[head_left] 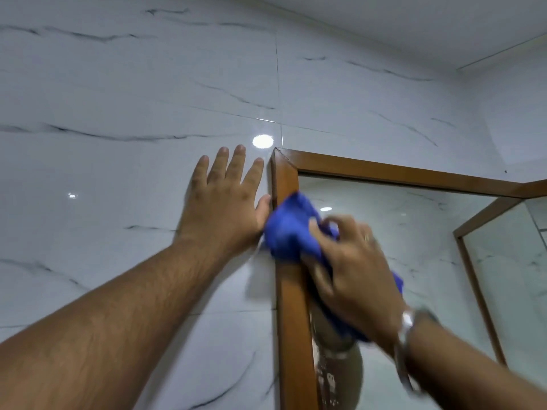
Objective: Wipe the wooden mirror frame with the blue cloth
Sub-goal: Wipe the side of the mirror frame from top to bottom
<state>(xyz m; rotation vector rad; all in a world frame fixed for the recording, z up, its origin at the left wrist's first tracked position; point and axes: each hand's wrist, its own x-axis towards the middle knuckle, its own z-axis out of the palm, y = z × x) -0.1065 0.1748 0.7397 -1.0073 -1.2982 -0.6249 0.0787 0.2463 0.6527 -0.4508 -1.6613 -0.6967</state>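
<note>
The wooden mirror frame [291, 306] hangs on a marbled tile wall, its top left corner near the middle of the view. My right hand [352, 270] grips the bunched blue cloth [291, 229] and presses it against the frame's left upright, a little below the corner. The cloth covers part of the wood there. My left hand [225, 199] lies flat on the tiles just left of the frame, fingers spread upward, thumb touching the frame's outer edge. The right hand looks blurred.
The mirror glass [414, 232] reflects the tiled room and another wooden-framed panel [470, 261]. White marbled wall tiles [118, 113] fill the left and top. A watch [410, 324] sits on my right wrist. The ceiling [414, 19] is close above.
</note>
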